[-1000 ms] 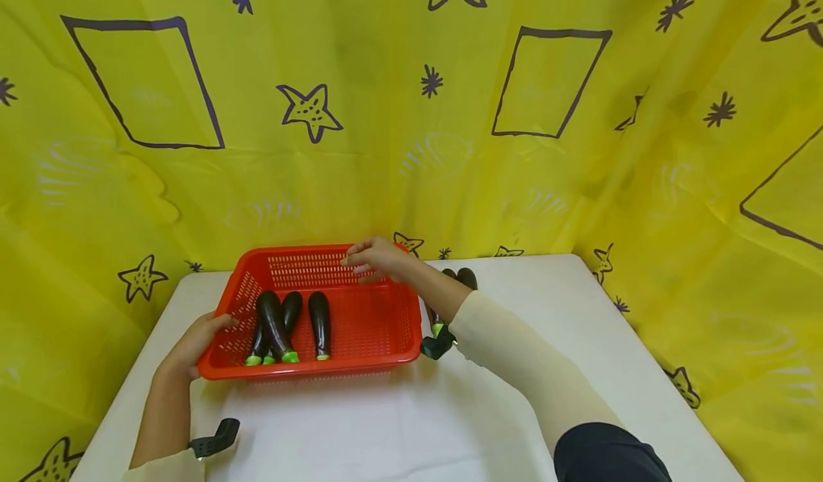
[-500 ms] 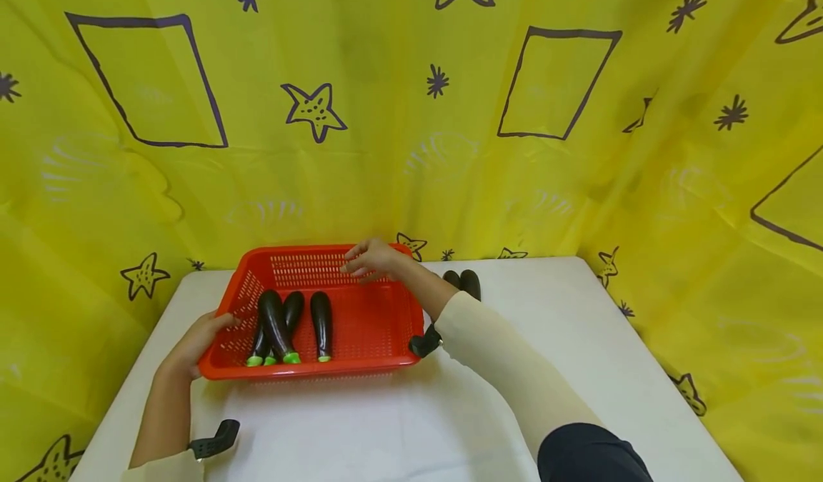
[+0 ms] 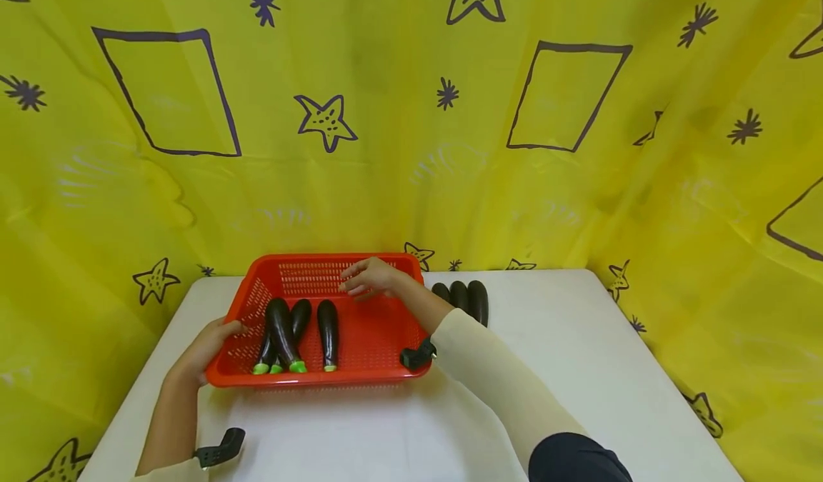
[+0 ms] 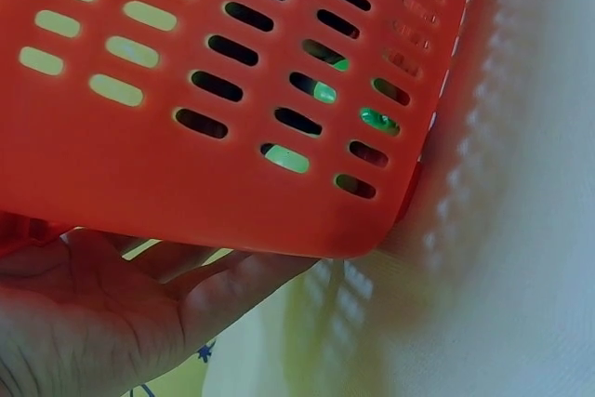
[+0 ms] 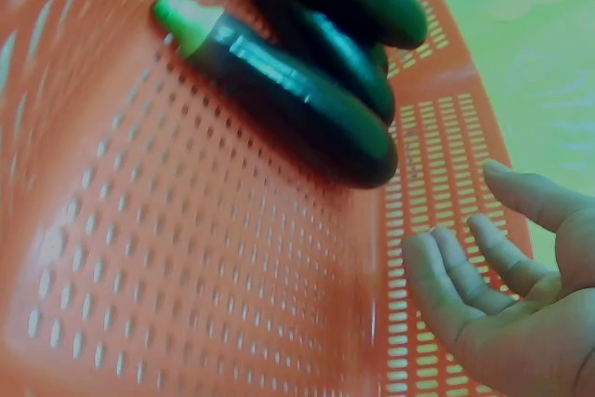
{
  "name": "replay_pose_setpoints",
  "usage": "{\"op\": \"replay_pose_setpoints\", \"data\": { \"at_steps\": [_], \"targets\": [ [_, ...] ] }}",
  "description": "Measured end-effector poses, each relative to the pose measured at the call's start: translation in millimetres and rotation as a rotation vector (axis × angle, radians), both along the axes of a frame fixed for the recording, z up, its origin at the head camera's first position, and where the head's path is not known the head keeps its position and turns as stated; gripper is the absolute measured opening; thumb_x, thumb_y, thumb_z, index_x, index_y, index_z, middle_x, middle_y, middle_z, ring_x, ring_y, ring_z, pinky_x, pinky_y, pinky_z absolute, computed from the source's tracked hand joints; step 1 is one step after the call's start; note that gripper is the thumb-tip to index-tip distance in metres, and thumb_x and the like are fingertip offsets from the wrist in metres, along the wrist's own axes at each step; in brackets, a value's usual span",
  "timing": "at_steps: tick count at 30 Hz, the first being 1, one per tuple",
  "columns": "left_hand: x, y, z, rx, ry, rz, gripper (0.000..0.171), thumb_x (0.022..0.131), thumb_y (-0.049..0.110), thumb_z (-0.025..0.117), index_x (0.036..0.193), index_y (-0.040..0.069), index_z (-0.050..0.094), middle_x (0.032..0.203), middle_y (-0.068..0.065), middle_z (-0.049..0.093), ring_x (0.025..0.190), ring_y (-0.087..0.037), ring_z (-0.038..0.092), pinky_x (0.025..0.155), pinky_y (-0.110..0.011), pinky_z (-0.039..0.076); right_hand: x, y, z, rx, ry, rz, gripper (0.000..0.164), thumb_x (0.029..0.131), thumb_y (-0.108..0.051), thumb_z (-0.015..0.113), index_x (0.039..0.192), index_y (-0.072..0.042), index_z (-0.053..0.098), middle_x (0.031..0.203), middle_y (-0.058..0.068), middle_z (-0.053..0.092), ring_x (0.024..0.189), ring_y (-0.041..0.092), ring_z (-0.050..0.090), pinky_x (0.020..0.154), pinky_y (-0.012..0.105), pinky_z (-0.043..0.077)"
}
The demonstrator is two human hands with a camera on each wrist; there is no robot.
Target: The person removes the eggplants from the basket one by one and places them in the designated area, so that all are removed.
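Note:
A red slotted plastic basket (image 3: 315,379) stands on the table. My left hand (image 3: 208,346) grips its left rim, thumb over the edge; the left wrist view shows the palm (image 4: 93,323) against the basket's outside. Inside, toward the left, two eggplants and a third crossing them lie with green ends to the front, the upper eggplant (image 3: 283,333) among a close pair and a separate eggplant (image 3: 328,335) beside them. Over the basket's right half hovers my right hand (image 3: 374,276), fingers loosely bent and holding nothing. The right wrist view shows it (image 5: 521,313) apart from the eggplants.
To the right of the basket, several eggplants (image 3: 477,300) lie side by side, partly hidden by my right forearm. A white cloth (image 3: 579,368) covers the table. Yellow patterned curtain (image 3: 386,182) hangs behind and along both sides.
My right forearm has shifted left, uncovering more of the eggplants beside the basket. The right hand stays over the basket and the left keeps its grip. The head view has tilted slightly.

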State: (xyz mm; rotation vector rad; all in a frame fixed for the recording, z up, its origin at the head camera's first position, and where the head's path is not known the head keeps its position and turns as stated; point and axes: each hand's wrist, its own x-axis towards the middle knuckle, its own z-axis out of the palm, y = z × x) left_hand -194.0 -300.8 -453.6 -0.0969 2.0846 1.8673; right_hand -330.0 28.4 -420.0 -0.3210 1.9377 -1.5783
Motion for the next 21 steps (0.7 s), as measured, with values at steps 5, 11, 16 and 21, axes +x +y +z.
{"op": "replay_pose_setpoints", "data": {
  "at_steps": [5,11,16,21],
  "targets": [
    [-2.4,0.9,-1.3,-0.014,-0.003,0.008,0.058,0.107,0.015,0.039,0.152,-0.015,0.019,0.118,-0.013,0.062,0.095,-0.022,0.071,0.081,-0.048,0.063,-2.7,1.1,-12.3,-0.028,-0.009,0.011,0.039,0.102,-0.004,0.067,0.138,0.007,0.061,0.124,0.019,0.072,0.123,0.041,0.064,0.101,0.051,0.055],
    [-1.6,0.2,-4.3,-0.004,-0.004,-0.001,0.058,0.106,0.014,0.038,0.153,-0.015,0.018,0.117,-0.011,0.063,0.095,-0.023,0.072,0.082,-0.049,0.063,-3.0,0.6,-19.5,-0.022,-0.006,0.026,0.038,0.103,-0.006,0.067,0.139,0.006,0.062,0.127,0.018,0.072,0.122,0.039,0.066,0.098,0.048,0.057],
    [-0.2,-0.5,-3.3,-0.005,0.006,0.015,0.058,0.106,0.014,0.038,0.152,-0.015,0.019,0.116,-0.011,0.062,0.094,-0.023,0.072,0.08,-0.048,0.063,-4.2,-4.4,-22.8,-0.018,0.033,0.04,0.038,0.101,-0.007,0.07,0.136,0.007,0.064,0.122,0.017,0.073,0.12,0.039,0.067,0.096,0.047,0.059],
    [1.6,1.6,-3.3,0.005,-0.004,0.033,0.057,0.105,0.014,0.038,0.151,-0.014,0.019,0.116,-0.012,0.061,0.094,-0.022,0.072,0.081,-0.049,0.063,-5.8,-8.6,-28.1,0.012,0.064,0.062,0.038,0.098,-0.009,0.075,0.132,0.006,0.066,0.115,0.013,0.074,0.113,0.036,0.07,0.094,0.047,0.06]
  ]
}}
